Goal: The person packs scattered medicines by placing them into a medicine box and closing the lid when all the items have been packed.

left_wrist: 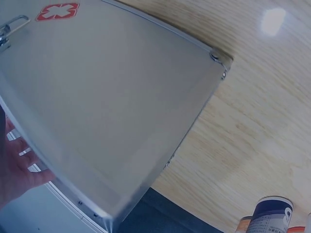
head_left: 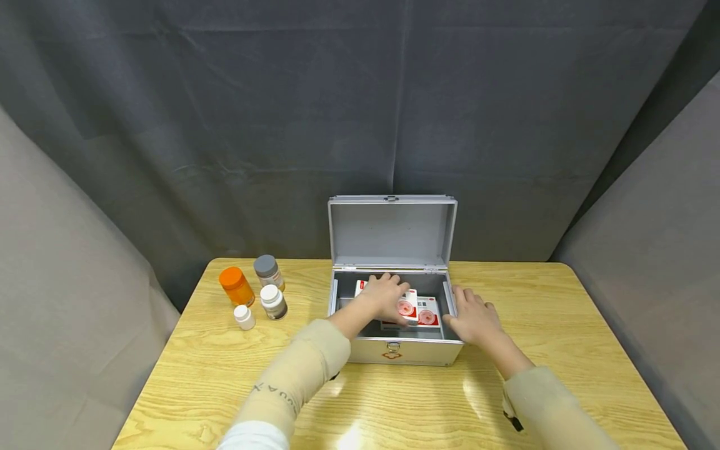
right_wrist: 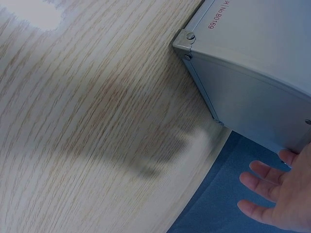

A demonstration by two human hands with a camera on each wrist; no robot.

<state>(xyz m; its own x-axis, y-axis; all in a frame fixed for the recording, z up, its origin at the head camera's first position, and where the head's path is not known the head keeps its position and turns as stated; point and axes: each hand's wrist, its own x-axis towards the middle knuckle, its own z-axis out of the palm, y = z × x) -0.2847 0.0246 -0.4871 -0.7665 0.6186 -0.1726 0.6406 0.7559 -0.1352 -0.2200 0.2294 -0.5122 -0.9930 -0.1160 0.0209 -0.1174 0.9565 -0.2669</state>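
Observation:
An aluminium first-aid case (head_left: 405,352) stands on the table with its lid (head_left: 392,234) raised. Inside lie white-and-red medicine boxes. My left hand (head_left: 384,299) reaches into the case and grips the upper medicine box (head_left: 409,307), its fingers at the far edge and its thumb at the near edge. Another medicine box (head_left: 429,312) lies partly under that one. The case wall hides most of this hand in the left wrist view. At the right rim, my right hand (head_left: 475,319) rests with its fingers spread loosely along the outside; in the right wrist view they look relaxed.
Left of the case stand an orange bottle (head_left: 237,286), a grey-capped bottle (head_left: 269,271), a white-capped bottle (head_left: 273,302) and a small white bottle (head_left: 244,317). A dark grey curtain (head_left: 253,125) hangs behind the wooden table (head_left: 540,312).

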